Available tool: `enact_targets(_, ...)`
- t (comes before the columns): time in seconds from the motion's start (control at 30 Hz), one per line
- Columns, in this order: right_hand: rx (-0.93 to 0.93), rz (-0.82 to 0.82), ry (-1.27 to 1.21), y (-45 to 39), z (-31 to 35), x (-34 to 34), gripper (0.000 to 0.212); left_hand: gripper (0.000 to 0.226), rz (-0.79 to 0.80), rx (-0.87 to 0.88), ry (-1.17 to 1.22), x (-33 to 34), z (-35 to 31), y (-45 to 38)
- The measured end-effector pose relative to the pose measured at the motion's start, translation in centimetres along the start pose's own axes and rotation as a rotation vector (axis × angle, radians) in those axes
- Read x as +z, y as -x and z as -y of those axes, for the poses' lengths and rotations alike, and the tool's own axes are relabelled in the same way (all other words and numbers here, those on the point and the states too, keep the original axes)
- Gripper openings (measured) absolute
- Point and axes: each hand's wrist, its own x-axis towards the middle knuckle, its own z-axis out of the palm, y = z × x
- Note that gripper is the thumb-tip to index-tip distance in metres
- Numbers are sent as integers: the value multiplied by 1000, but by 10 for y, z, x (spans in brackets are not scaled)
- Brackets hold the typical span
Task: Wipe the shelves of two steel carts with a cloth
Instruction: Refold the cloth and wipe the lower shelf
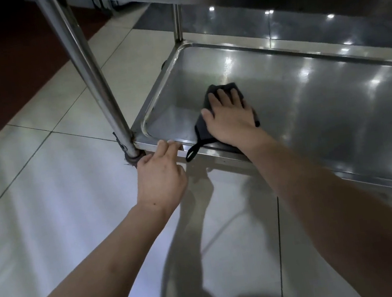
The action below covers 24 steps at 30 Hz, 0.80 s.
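**Bottom shelf wipe, near-left corner — risks noted**

Obs: right hand (229, 116) lies flat, fingers straight and spread, pressing the dark cloth (212, 107) onto the bottom shelf (309, 108) of the steel cart (94, 69). Cloth sits near the shelf's front-left corner, close to the front rim; its hanging loop (191, 152) spills over that rim toward the floor. Left hand (160, 178) is at the front rim just beside the corner post, fingers bent, tips resting on the edge. Whether it truly grips the rim or only steadies against it, I cannot tell.

Judged risks:
- Cart looks to be on castors (one partly visible under the corner post). A firm push with the cloth could roll it away, since the left hand's hold seems light.
- Cloth is held by palm pressure only — a fast stroke could leave it behind or bunch it under the fingers.
- The curved corner of the shelf is likely to be missed by a flat hand.
- Loop may snag on the rim on a stroke away from the front edge.
- Shelf above hangs close overhead; reaching deeper could mean a knock.

Second cart: reflective steel at upper right, cannot tell if separate.
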Motion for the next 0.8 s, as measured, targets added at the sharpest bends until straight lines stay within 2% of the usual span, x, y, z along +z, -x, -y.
enact_targets(0.1,-172,19,33,11,4,5,68,52,24,-4,5,0,1,-1)
enact_targets(0.17,-213,24,47,25,-12,5,72,57,42,17,-48,-2,3,0)
enact_targets(0.33,-59,-1,75,33,-71,-8,69,57,20,-15,-132,-7,4,-2)
enact_targets(0.43,-13,2,63,11,-77,-8,69,63,-24,-3,-146,-6,5,-2)
enact_targets(0.63,-32,-31,27,-51,-26,1,69,68,22,28,-73,-6,7,1)
enact_targets(0.7,-108,-2,24,-56,3,4,69,69,49,27,-55,-6,8,0)
enact_targets(0.8,-318,28,65,-42,34,11,66,69,75,14,-40,-10,9,-3)
